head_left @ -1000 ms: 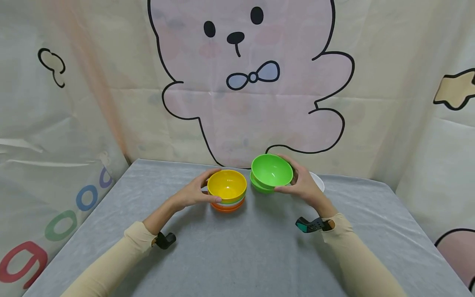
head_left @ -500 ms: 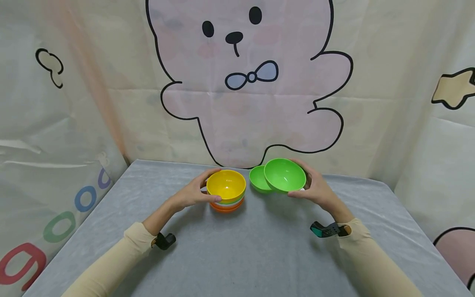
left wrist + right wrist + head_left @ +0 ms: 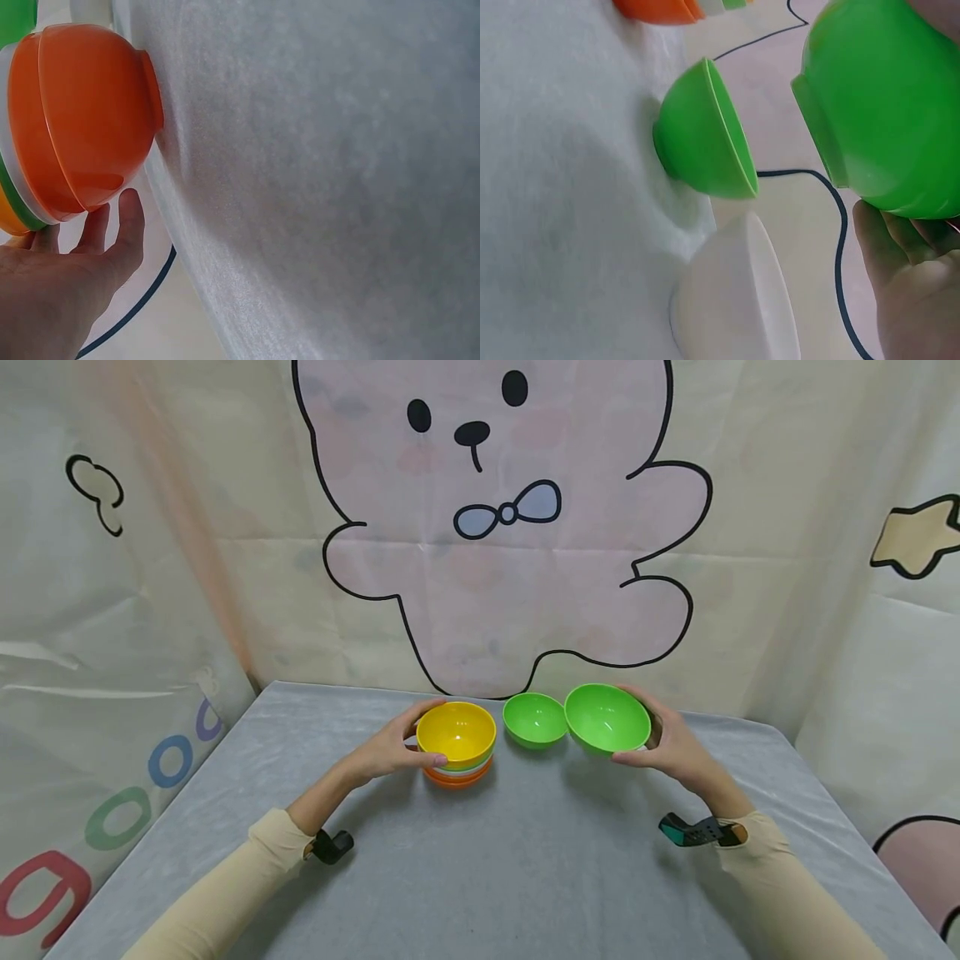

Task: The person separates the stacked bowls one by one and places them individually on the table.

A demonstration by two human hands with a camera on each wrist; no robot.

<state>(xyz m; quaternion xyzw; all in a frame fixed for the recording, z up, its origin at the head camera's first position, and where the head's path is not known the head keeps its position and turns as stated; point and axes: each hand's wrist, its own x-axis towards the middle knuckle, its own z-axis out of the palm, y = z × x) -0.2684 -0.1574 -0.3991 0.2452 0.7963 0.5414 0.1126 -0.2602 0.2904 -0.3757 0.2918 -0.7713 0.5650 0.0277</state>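
A stack of bowls stands on the grey cloth, a yellow bowl point(image 3: 456, 733) on top and orange bowls point(image 3: 94, 116) at the bottom. The left hand point(image 3: 388, 749) grips the stack's side, its thumb at the front and fingers behind. The right hand point(image 3: 678, 750) holds a green bowl point(image 3: 607, 718) by its right side, raised above the cloth, as the right wrist view point(image 3: 889, 105) shows. Between the two, a smaller green bowl point(image 3: 534, 720) stands upright on the cloth. Beside it in the right wrist view is a white bowl point(image 3: 735, 296), largely hidden in the head view.
The grey cloth point(image 3: 510, 877) covers the table. Behind it hangs a pale curtain point(image 3: 765, 635) printed with a large pink bear, close to the table's back edge. Wrist straps with dark devices sit on both wrists.
The right hand has carried its green bowl to the right, from over the smaller green bowl to beside it, uncovering that bowl. The left hand stays on the stack.
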